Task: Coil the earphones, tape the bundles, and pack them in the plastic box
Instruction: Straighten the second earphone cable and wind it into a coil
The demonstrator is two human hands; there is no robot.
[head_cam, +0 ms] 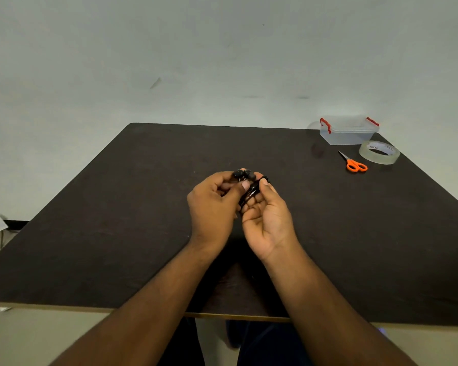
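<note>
Together, the left hand (212, 204) and right hand (269, 217) clamp their fingers on coiled black earphones (245, 178) above the tabletop's (117, 207) middle.

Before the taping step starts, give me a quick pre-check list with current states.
1. Earphones held off the table by both hands: ok, left hand and right hand both grip them.
2. Cord fully coiled: cannot tell, the fingers hide most of it.
3. Tape roll on the table, far right: ok.
4. Scissors free, beside the tape roll: ok, lying closed.
5. A hand free to fetch the tape: not ok, both are busy.
6. Plastic box open to receive the bundle: cannot tell, lid state is unclear.
</note>
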